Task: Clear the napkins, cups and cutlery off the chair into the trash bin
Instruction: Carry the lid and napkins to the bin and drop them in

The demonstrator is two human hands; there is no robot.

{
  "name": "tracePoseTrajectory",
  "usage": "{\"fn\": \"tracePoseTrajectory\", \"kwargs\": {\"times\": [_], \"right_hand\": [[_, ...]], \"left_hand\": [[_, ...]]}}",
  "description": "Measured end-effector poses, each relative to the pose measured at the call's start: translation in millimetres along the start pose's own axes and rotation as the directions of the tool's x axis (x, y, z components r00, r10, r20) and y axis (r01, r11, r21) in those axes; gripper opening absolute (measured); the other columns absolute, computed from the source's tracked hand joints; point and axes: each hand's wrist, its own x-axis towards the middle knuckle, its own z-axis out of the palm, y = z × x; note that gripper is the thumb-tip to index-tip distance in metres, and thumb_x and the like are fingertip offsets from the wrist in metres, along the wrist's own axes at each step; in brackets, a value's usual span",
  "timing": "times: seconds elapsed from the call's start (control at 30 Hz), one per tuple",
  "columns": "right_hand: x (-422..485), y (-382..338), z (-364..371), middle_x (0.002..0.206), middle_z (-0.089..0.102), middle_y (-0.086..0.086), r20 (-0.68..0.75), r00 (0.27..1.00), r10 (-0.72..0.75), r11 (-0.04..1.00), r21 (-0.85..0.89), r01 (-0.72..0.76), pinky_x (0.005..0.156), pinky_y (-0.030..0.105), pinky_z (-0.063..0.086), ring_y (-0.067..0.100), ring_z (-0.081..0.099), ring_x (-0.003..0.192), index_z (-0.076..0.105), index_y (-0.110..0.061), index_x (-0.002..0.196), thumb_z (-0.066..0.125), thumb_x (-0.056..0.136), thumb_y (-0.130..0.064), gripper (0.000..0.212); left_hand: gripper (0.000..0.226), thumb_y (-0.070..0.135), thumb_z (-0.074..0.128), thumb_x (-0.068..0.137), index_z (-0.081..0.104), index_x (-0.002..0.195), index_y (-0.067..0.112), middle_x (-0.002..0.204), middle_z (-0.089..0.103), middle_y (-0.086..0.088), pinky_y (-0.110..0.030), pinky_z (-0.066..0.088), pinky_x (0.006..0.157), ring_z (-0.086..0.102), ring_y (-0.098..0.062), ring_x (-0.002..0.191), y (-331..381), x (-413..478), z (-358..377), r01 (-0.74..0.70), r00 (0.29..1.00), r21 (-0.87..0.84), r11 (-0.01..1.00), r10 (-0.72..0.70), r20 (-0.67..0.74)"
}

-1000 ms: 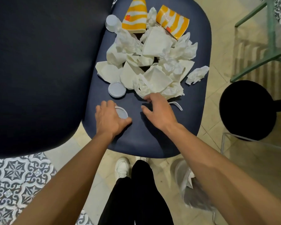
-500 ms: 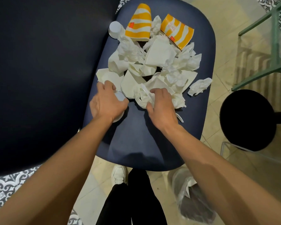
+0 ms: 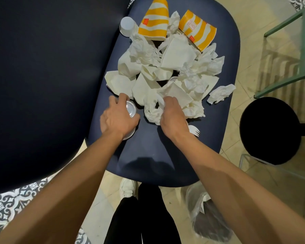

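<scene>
The navy chair seat stands over pale floor tiles, with the lined trash bin below its near edge on my right. My left hand has just curled round a small plastic lid, a second lid showing under my wrist. My right hand now pinches a crumpled napkin at the napkin pile's near edge. I'd say a first load is gathered, nothing binned. A second ago both hands lay nearer me, right fingers loose.

On chair: heaped napkins; 2 striped cups toppled behind; fork, clear lid nearer.
</scene>
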Motion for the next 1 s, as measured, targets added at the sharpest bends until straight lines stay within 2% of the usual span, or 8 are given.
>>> {"fn": "tracePoseTrajectory", "kwargs": {"times": [0.1,0.17,0.3,0.43,0.57,0.7,0.87,1.0], "right_hand": [[-3,1,-3,0.108,0.045,0.009,-0.113,0.993,-0.023,0.999,0.044,0.028,0.074,0.029,0.039,0.023,0.047,0.092,0.047,-0.004,0.122,0.037,0.088,0.002,0.036],[-6,0,-4,0.107,0.045,0.007,-0.149,0.988,-0.029,0.992,0.114,0.046,0.076,0.034,0.043,0.024,0.049,0.092,0.049,-0.006,0.121,0.041,0.095,-0.015,0.029],[-6,-6,4,0.113,0.041,0.008,-0.014,0.998,-0.061,0.997,0.036,0.061,0.076,0.033,0.044,0.022,0.042,0.102,0.05,-0.012,0.122,0.06,0.085,-0.045,0.05],[-1,-13,18,0.116,0.04,0.013,0.02,0.997,-0.075,0.992,-0.101,0.076,0.075,0.033,0.042,0.027,0.039,0.105,0.052,-0.008,0.114,0.06,0.088,-0.037,0.04],[-4,-13,27,0.119,0.041,0.014,0.047,0.996,-0.079,0.961,-0.263,0.089,0.066,0.029,0.029,0.028,0.039,0.104,0.049,-0.006,0.112,0.048,0.095,-0.035,0.034],[-12,-7,19,0.111,0.048,0.014,0.055,0.988,-0.146,0.91,-0.383,0.156,0.069,0.031,0.027,0.029,0.043,0.101,0.051,-0.006,0.108,0.047,0.094,-0.034,0.032],[-26,2,-2,0.098,0.053,0.011,0.037,0.99,-0.136,0.935,-0.327,0.14,0.062,0.033,0.027,0.03,0.051,0.083,0.051,-0.005,0.097,0.058,0.087,-0.018,0.018],[-27,13,-4,0.104,0.048,0.01,0.058,0.996,-0.067,0.95,-0.301,0.081,0.056,0.035,0.03,0.028,0.05,0.077,0.045,-0.007,0.106,0.054,0.087,-0.005,0.021]], "left_hand": [[0.045,0.046,0.058,0.072,0.037,0.107,0.027,0.101,0.038,-0.002,-0.034,0.032,0.064,0.04,-0.026,0.067,-3,-3,-1,0.019,1.0,-0.02,1.0,-0.02,-0.014],[0.046,0.046,0.059,0.07,0.036,0.105,0.028,0.099,0.037,0.0,-0.033,0.032,0.064,0.041,-0.026,0.068,-7,-5,-3,0.056,0.998,-0.055,0.997,-0.058,-0.034],[0.045,0.045,0.059,0.07,0.037,0.105,0.029,0.099,0.043,0.001,-0.033,0.033,0.065,0.041,-0.023,0.071,-12,-8,-7,0.07,0.995,-0.102,0.992,-0.076,-0.06],[0.046,0.046,0.06,0.069,0.036,0.105,0.03,0.102,0.045,0.001,-0.033,0.032,0.065,0.041,-0.021,0.073,-13,-10,-9,0.053,0.996,-0.126,0.991,-0.061,-0.06],[0.046,0.046,0.06,0.068,0.036,0.105,0.03,0.101,0.044,0.003,-0.033,0.032,0.067,0.041,-0.019,0.075,-14,-13,-11,0.048,0.997,-0.158,0.986,-0.057,-0.048],[0.046,0.045,0.06,0.069,0.037,0.104,0.029,0.101,0.045,0.003,-0.033,0.033,0.067,0.042,-0.019,0.076,-13,-15,-12,0.039,0.998,-0.173,0.984,-0.048,-0.047],[0.045,0.044,0.06,0.069,0.037,0.105,0.03,0.102,0.045,0.003,-0.033,0.033,0.068,0.042,-0.02,0.077,-4,-20,-13,0.029,0.999,-0.2,0.979,-0.036,-0.029],[0.042,0.044,0.059,0.069,0.037,0.103,0.032,0.102,0.047,0.006,-0.032,0.033,0.069,0.043,-0.019,0.077,4,-26,-11,0.006,1.0,-0.207,0.978,-0.007,-0.002]]}}
